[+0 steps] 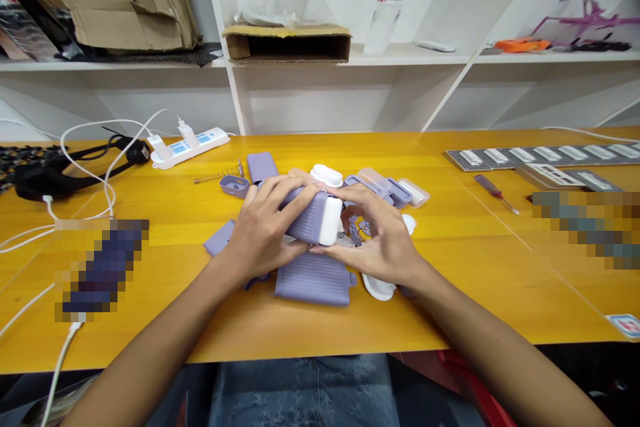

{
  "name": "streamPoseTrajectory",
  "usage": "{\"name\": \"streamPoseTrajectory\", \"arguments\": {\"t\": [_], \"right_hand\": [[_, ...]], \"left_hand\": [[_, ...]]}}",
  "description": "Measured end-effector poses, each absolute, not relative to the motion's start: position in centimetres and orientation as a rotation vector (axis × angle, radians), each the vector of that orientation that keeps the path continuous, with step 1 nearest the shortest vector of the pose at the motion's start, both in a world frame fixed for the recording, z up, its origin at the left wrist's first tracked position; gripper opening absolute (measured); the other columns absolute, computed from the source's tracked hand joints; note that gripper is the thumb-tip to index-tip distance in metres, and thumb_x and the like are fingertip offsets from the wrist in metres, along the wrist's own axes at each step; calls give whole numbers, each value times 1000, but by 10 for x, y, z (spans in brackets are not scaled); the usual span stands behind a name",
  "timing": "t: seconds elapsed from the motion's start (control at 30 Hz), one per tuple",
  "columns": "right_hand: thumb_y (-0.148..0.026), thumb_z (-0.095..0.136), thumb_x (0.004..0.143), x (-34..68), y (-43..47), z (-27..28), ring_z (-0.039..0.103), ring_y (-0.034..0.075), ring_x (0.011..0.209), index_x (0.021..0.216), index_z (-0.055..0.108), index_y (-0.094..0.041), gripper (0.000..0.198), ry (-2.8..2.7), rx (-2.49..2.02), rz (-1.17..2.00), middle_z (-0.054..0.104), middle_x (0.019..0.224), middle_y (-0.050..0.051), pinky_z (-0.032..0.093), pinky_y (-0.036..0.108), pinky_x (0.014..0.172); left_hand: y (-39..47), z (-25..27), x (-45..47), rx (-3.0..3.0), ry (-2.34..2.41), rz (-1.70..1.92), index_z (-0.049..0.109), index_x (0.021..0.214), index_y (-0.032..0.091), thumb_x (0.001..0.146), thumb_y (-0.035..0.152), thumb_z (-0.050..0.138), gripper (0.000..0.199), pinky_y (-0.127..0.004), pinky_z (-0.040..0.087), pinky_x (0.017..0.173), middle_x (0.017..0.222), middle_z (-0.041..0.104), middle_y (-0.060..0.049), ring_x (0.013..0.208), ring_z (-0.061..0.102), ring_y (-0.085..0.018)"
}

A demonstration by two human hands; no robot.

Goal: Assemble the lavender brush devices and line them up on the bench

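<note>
Between my two hands is a ribbed purple plastic case [306, 219] with a white end piece [331, 221] facing right. My left hand [267, 223] wraps round the purple body from the left. From the right, my right hand [383, 233] grips the edge by the white end with thumb and fingertips. Below the case lies a flat ribbed purple panel [314, 283], with a white oval part [379, 287] to its right. More purple and white pieces lie behind and around my hands, among them a small purple tray [235, 186] and a white ridged cap [327, 175].
A coiled spring [215, 175] lies behind at left, near a power strip [193, 147] with white cables. On the left is a pixelated phone-like object [107, 267]. A screwdriver [495, 193] and a long rack of white parts [545, 155] are at right. Shelves [320, 103] stand behind.
</note>
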State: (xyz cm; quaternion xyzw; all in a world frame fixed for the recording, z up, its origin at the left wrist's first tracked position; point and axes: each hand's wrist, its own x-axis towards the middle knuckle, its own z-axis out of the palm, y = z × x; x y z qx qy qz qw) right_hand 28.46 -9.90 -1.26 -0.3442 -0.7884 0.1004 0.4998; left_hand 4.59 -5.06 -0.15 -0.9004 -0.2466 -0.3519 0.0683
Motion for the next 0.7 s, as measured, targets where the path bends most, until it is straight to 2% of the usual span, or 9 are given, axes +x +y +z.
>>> {"name": "streamPoseTrajectory", "arguments": {"t": [0.1, 0.33, 0.4, 0.53, 0.6, 0.7], "right_hand": [[-37, 99, 78, 285, -98, -14, 69, 26, 94, 145, 62, -28, 77, -1899, -823, 240, 74, 122, 10, 57, 37, 70], [-37, 100, 77, 285, -99, -17, 69, 27, 93, 142, 62, -30, 76, -1888, -808, 214, 73, 120, 8, 57, 38, 67], [-35, 99, 78, 285, -99, -19, 70, 28, 97, 146, 59, -31, 79, -1893, -810, 243, 72, 124, 9, 60, 41, 72], [-36, 96, 82, 283, -98, -24, 68, 33, 117, 157, 49, -32, 89, -1913, -833, 296, 64, 143, 13, 63, 50, 91], [-37, 96, 83, 282, -97, -27, 66, 34, 122, 160, 45, -32, 93, -1909, -838, 284, 60, 150, 14, 64, 51, 93], [-38, 94, 85, 281, -97, -30, 68, 32, 115, 161, 43, -32, 92, -1896, -830, 279, 59, 150, 14, 65, 50, 89]], "left_hand": [[-50, -2, 45, -2746, -733, -1053, 54, 158, 21, 94, 39, 79, 71, -55, 49, 109, 146, 67, -20, 136, 61, -40], [-50, -2, 43, -2772, -706, -1029, 52, 158, 22, 95, 39, 78, 71, -56, 49, 109, 147, 66, -20, 135, 61, -41], [-50, -2, 43, -2759, -708, -1028, 50, 159, 22, 95, 39, 77, 71, -56, 49, 109, 147, 66, -20, 135, 62, -40], [-50, -1, 43, -2706, -732, -1020, 50, 160, 23, 94, 37, 78, 72, -56, 49, 109, 149, 67, -19, 136, 61, -41], [-50, 0, 42, -2667, -735, -1015, 52, 159, 22, 95, 35, 78, 70, -56, 49, 109, 148, 67, -20, 136, 61, -41], [-49, 2, 41, -2647, -729, -1011, 53, 158, 22, 96, 33, 77, 68, -56, 48, 109, 148, 68, -20, 136, 61, -41]]}}
